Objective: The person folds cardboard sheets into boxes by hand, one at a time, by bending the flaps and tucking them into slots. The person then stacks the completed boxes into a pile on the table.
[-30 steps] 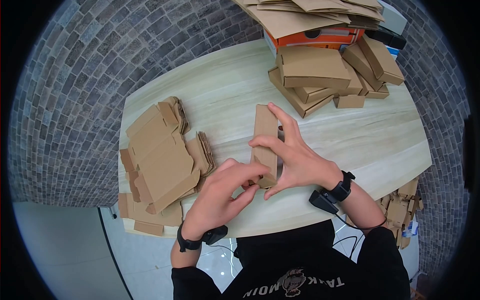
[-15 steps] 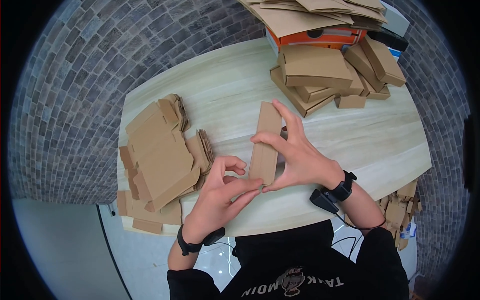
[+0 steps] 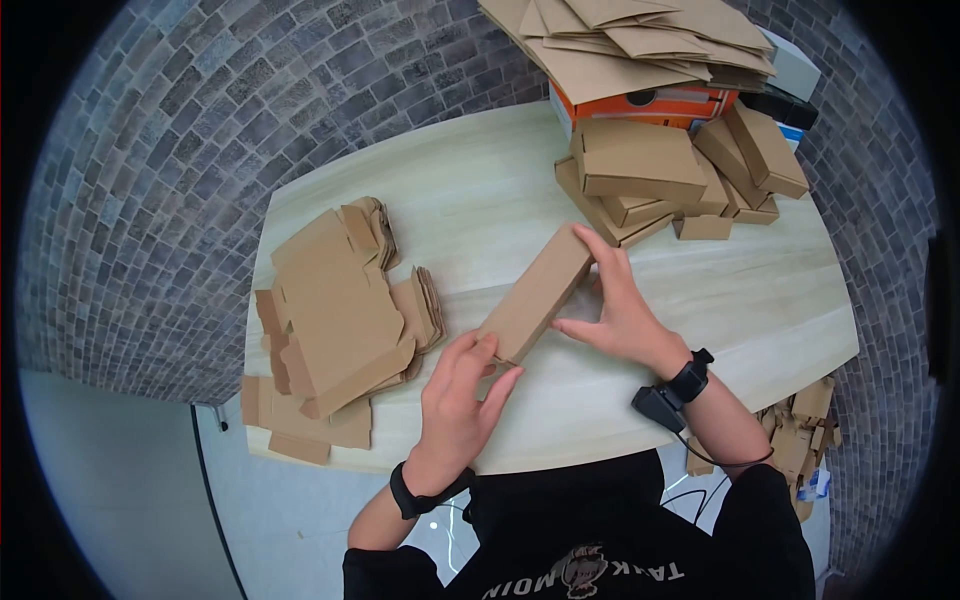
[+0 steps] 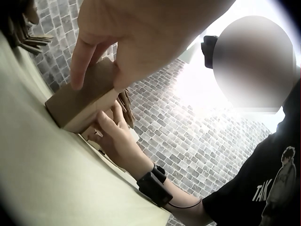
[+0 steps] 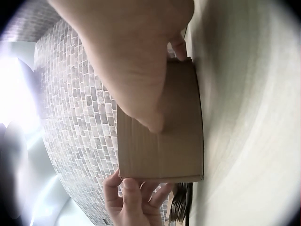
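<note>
A narrow brown cardboard box stands on its long edge on the table, slanting from lower left to upper right. At its near end the left hand grips the corner between fingers and thumb. The right hand holds the far end, fingertips at the far corner and thumb against the side. In the left wrist view the left hand spans the box. In the right wrist view the right thumb lies on the broad face of the box, and the left hand touches its end.
Flat cardboard blanks are stacked on the left of the table. Several folded boxes lie at the back right, beside an orange box topped with cardboard sheets. More cardboard is below the right table edge.
The box has turned clockwise, its far end swinging right. The left hand has moved from loosely touching the near end to gripping it, while the right hand has shifted slightly right.
</note>
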Action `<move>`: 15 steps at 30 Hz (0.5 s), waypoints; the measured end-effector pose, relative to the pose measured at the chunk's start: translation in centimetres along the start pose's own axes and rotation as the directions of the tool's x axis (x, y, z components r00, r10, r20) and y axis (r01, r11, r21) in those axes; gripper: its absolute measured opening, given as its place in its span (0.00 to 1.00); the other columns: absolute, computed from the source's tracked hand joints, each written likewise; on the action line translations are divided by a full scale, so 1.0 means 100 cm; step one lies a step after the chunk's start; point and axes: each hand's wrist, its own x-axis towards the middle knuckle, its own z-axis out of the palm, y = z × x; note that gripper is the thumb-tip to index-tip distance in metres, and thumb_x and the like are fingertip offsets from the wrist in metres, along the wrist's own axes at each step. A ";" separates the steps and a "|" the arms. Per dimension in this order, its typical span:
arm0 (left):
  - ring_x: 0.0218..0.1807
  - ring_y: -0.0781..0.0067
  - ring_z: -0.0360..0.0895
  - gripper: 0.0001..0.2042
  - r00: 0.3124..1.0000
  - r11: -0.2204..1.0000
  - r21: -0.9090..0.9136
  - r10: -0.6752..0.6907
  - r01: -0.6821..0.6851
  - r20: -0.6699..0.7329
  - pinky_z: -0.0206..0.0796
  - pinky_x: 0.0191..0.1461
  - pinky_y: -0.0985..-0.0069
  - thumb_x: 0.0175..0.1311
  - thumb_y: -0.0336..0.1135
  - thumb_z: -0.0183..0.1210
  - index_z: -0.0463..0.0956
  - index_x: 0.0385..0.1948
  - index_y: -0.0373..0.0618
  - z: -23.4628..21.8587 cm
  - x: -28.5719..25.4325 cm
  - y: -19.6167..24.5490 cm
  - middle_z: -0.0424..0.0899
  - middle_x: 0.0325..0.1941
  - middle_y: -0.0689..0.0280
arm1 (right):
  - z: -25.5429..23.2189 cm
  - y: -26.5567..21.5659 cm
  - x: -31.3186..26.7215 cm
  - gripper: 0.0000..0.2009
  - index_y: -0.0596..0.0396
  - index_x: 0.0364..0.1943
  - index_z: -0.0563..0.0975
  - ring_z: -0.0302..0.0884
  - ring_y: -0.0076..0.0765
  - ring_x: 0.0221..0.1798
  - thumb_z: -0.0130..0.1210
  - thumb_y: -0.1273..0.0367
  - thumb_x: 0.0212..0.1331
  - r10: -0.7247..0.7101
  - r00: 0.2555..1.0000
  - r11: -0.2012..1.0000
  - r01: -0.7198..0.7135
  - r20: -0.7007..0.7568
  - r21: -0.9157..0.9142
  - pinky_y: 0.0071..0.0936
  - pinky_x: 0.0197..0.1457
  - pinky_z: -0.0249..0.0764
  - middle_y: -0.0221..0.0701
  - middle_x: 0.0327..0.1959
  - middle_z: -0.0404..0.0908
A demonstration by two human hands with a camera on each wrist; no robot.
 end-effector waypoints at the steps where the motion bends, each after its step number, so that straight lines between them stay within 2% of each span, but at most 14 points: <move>1: 0.43 0.67 0.81 0.19 0.998 0.998 -0.028 -0.054 0.053 -0.042 0.80 0.37 0.77 0.52 0.24 0.67 0.73 0.46 0.36 0.001 0.001 0.000 0.77 0.47 0.52 | 0.004 0.000 -0.001 0.50 0.49 0.70 0.49 0.57 0.49 0.60 0.70 0.66 0.41 0.042 0.997 0.999 -0.041 -0.070 0.020 0.39 0.62 0.62 0.46 0.64 0.58; 2: 0.43 0.67 0.81 0.19 0.998 0.999 -0.027 -0.048 0.047 -0.044 0.80 0.37 0.77 0.52 0.24 0.67 0.73 0.46 0.36 0.000 0.004 0.000 0.77 0.47 0.52 | 0.006 -0.001 -0.003 0.49 0.51 0.70 0.49 0.58 0.47 0.60 0.69 0.68 0.43 0.087 0.987 0.996 -0.082 -0.137 0.045 0.37 0.59 0.64 0.46 0.62 0.62; 3: 0.43 0.66 0.81 0.20 0.997 0.997 -0.026 -0.074 0.074 -0.009 0.80 0.37 0.77 0.55 0.24 0.65 0.72 0.49 0.35 -0.002 0.009 0.001 0.77 0.47 0.52 | 0.007 -0.002 -0.004 0.49 0.51 0.70 0.49 0.58 0.47 0.60 0.69 0.68 0.43 0.082 0.987 0.996 -0.076 -0.139 0.044 0.37 0.59 0.64 0.46 0.62 0.62; 5: 0.42 0.66 0.81 0.21 0.995 0.995 -0.020 -0.094 0.094 0.014 0.80 0.36 0.77 0.57 0.25 0.64 0.71 0.52 0.34 -0.005 0.020 -0.001 0.78 0.47 0.53 | 0.007 -0.003 -0.003 0.47 0.53 0.70 0.49 0.63 0.41 0.56 0.67 0.70 0.46 0.115 0.976 0.983 -0.086 -0.184 0.162 0.32 0.53 0.67 0.44 0.59 0.67; 6: 0.42 0.67 0.81 0.20 0.970 0.956 -0.169 -0.228 0.239 0.085 0.80 0.36 0.78 0.60 0.27 0.62 0.70 0.54 0.34 -0.006 0.026 -0.004 0.78 0.47 0.54 | 0.007 -0.003 -0.001 0.47 0.53 0.70 0.49 0.63 0.41 0.56 0.67 0.70 0.46 0.104 0.977 0.984 -0.074 -0.186 0.159 0.32 0.53 0.67 0.44 0.59 0.67; 7: 0.42 0.68 0.81 0.20 0.924 0.874 -0.303 -0.341 0.380 0.175 0.79 0.36 0.78 0.62 0.29 0.60 0.69 0.55 0.34 -0.007 0.032 -0.007 0.78 0.48 0.55 | 0.007 -0.001 -0.001 0.44 0.53 0.69 0.50 0.65 0.38 0.54 0.65 0.71 0.48 0.098 0.960 0.971 -0.035 -0.262 0.238 0.29 0.50 0.68 0.42 0.57 0.69; 8: 0.42 0.68 0.81 0.20 0.927 0.877 -0.304 -0.335 0.372 0.169 0.79 0.36 0.78 0.62 0.29 0.60 0.69 0.55 0.34 -0.010 0.041 -0.014 0.78 0.48 0.55 | 0.005 0.001 -0.001 0.41 0.54 0.68 0.51 0.67 0.36 0.52 0.63 0.72 0.50 0.100 0.936 0.950 0.010 -0.337 0.312 0.27 0.48 0.69 0.41 0.55 0.71; 10: 0.39 0.71 0.81 0.19 0.780 0.619 -0.492 -0.574 0.612 0.249 0.79 0.36 0.77 0.65 0.33 0.58 0.69 0.53 0.30 -0.018 0.062 -0.033 0.79 0.44 0.57 | -0.001 0.005 0.000 0.39 0.55 0.68 0.52 0.68 0.33 0.51 0.61 0.73 0.52 0.113 0.907 0.956 0.013 -0.405 0.294 0.26 0.47 0.69 0.40 0.54 0.71; 11: 0.39 0.71 0.81 0.19 0.787 0.626 -0.492 -0.565 0.605 0.248 0.79 0.36 0.77 0.65 0.33 0.58 0.69 0.53 0.30 -0.021 0.073 -0.040 0.79 0.44 0.57 | -0.004 0.006 0.001 0.36 0.55 0.67 0.54 0.68 0.31 0.50 0.59 0.74 0.54 0.134 0.874 0.959 0.004 -0.466 0.284 0.24 0.46 0.69 0.39 0.53 0.71; 12: 0.41 0.70 0.81 0.20 0.784 0.583 -0.565 -0.586 0.584 0.206 0.79 0.39 0.78 0.66 0.35 0.57 0.68 0.54 0.32 -0.023 0.083 -0.046 0.79 0.44 0.58 | -0.006 0.001 0.003 0.28 0.57 0.62 0.61 0.70 0.27 0.47 0.55 0.75 0.56 0.135 0.840 0.958 0.025 -0.526 0.286 0.22 0.44 0.69 0.36 0.49 0.73; 13: 0.43 0.69 0.81 0.21 0.773 0.535 -0.633 -0.613 0.559 0.164 0.78 0.41 0.78 0.67 0.38 0.55 0.67 0.55 0.33 -0.024 0.090 -0.050 0.78 0.44 0.59 | -0.007 0.005 0.002 0.28 0.57 0.62 0.61 0.70 0.27 0.47 0.55 0.75 0.56 0.137 0.838 0.957 0.025 -0.528 0.288 0.22 0.44 0.69 0.36 0.49 0.73; 15: 0.45 0.67 0.81 0.22 0.780 0.504 -0.678 -0.604 0.534 0.165 0.77 0.45 0.78 0.68 0.39 0.55 0.65 0.56 0.32 -0.023 0.102 -0.055 0.77 0.47 0.57 | -0.008 0.022 0.002 0.20 0.57 0.55 0.67 0.71 0.24 0.42 0.54 0.76 0.57 0.177 0.862 0.936 0.002 -0.474 0.352 0.20 0.42 0.68 0.33 0.46 0.74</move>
